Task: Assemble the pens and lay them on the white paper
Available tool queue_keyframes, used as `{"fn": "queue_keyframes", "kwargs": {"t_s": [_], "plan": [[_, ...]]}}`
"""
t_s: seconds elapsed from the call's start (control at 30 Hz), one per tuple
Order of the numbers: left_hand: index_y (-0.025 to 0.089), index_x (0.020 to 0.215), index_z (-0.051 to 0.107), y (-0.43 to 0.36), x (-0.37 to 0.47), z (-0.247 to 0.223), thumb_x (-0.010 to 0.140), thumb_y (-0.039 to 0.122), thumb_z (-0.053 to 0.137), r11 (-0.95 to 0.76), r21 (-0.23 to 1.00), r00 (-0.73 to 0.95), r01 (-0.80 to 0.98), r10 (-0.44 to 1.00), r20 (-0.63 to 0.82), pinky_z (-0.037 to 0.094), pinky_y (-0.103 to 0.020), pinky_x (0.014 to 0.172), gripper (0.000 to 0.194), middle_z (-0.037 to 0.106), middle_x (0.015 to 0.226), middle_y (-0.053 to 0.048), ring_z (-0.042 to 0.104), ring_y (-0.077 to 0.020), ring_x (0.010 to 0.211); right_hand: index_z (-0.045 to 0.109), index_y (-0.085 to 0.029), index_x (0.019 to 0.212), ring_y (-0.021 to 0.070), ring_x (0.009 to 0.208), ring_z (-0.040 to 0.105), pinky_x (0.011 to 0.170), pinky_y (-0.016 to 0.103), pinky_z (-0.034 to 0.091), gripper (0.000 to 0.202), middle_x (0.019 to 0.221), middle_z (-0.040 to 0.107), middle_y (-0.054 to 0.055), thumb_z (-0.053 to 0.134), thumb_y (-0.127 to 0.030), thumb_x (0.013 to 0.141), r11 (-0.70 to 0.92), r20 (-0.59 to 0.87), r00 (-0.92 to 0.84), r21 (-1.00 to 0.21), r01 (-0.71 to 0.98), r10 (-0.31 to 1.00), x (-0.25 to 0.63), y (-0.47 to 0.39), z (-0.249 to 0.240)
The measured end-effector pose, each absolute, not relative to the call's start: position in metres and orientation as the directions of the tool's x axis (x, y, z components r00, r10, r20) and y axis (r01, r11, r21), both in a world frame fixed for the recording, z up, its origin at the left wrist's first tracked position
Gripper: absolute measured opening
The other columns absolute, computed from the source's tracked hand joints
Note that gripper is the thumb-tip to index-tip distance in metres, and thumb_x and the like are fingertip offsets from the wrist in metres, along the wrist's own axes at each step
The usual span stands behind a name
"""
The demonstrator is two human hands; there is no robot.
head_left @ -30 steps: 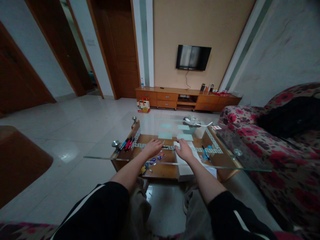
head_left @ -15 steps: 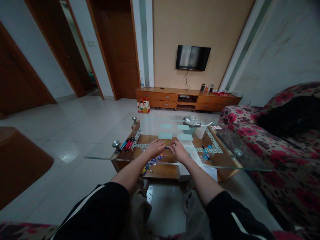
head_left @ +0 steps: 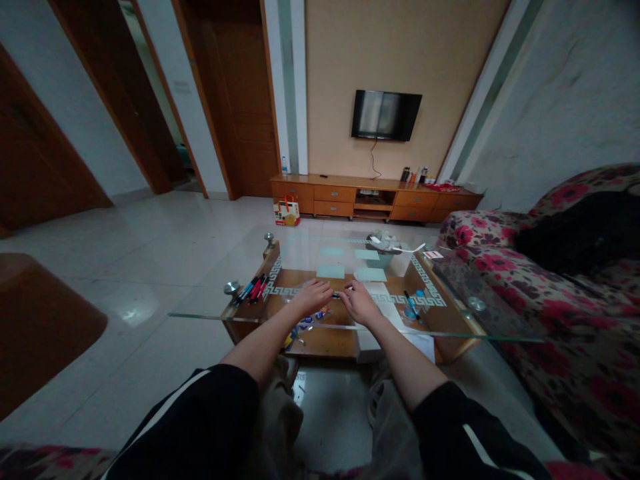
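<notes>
Over the near part of the glass table, my two hands face each other with a thin dark pen between them. My left hand has its fingers closed on one end, and my right hand pinches the other. Most of the pen is hidden by my fingers. Left of my hands lie several blue, red and black pens in a group. To the right is a blue and black pen, beside a small blue round piece.
Colourful packets and a white box sit below the glass. A basket shows beyond it. The flowered sofa stands right; a TV cabinet and red-handled bag are ahead.
My right fingers have shifted very slightly at the pen. Otherwise both hands and the things around them look the same.
</notes>
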State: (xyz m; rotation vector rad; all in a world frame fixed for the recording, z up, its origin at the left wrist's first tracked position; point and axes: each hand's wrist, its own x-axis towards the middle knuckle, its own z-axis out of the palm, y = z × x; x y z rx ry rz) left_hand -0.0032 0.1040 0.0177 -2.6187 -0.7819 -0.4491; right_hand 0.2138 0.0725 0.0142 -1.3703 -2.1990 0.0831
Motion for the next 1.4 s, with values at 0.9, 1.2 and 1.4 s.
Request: {"fn": "queue_keyframes", "kwargs": {"t_s": [0.9,1.2,1.4], "plan": [[0.018,0.094,0.062,0.1037,-0.0047,0.0179,0.097,0.023,0.053,-0.777,-0.239,0.786,0.582,0.463,0.409,0.039,-0.036,0.084,0.010,0.063,0.091,-0.006,0.059,-0.0204,0.088,0.061,-0.021,0.105,0.0232,0.106,0.055,0.095,0.037,0.046,0.019,0.113,0.056,0.008,0.066,-0.021,0.087,0.521,0.433,-0.356,-0.359,0.775,0.828,0.2161,0.0725,0.0140],[0.018,0.092,0.061,0.1045,-0.0056,0.0149,0.095,0.022,0.055,-0.765,-0.253,0.780,0.593,0.467,0.416,0.040,-0.036,0.084,0.008,0.063,0.091,-0.007,0.059,-0.0206,0.088,0.066,-0.020,0.097,0.0216,0.103,0.057,0.094,0.035,0.046,0.014,0.108,0.058,0.009,0.058,-0.032,0.096,0.492,0.414,-0.336,-0.366,0.790,0.846,0.2166,0.0717,0.0134],[0.017,0.096,0.061,0.1056,-0.0050,0.0141,0.096,0.020,0.054,-0.763,-0.243,0.775,0.599,0.475,0.418,0.040,-0.036,0.084,0.008,0.065,0.091,-0.007,0.061,-0.0209,0.089,0.064,-0.019,0.091,0.0196,0.097,0.058,0.091,0.033,0.047,0.007,0.100,0.060,0.007,0.063,-0.027,0.091,0.506,0.484,-0.258,-0.500,0.702,0.836,0.2147,0.0757,0.0123]]}}
